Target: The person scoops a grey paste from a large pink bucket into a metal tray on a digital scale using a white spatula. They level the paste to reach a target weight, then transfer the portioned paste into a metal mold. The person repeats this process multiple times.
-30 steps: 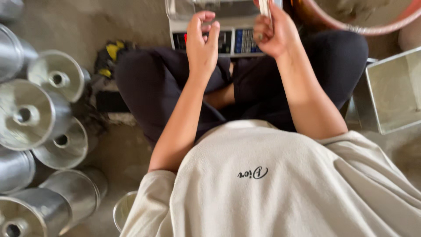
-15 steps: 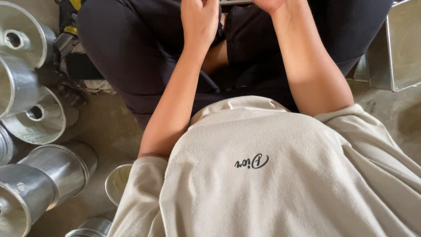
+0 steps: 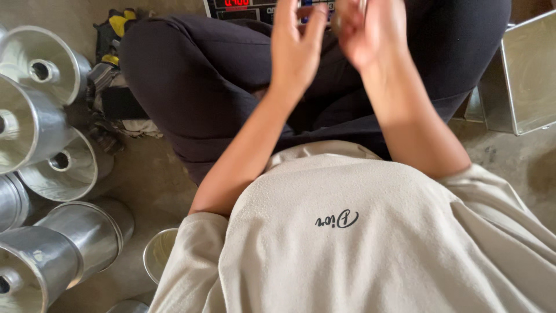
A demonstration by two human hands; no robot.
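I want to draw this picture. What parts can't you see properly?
- Right hand: blurred in the head view; whether it holds anything cannot be told.
- Left hand: fingertips blurred; nothing visible in it.
- Weighing scale: mostly cut off by the top edge and hidden behind both hands.
- Metal box: cut off by the right edge.
- Metal funnels: several cut off by the left edge.

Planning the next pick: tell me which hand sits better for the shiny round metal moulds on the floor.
Left, probably: the left hand lies nearer the round metal moulds; the blurred right hand is over toward the rectangular metal tray.
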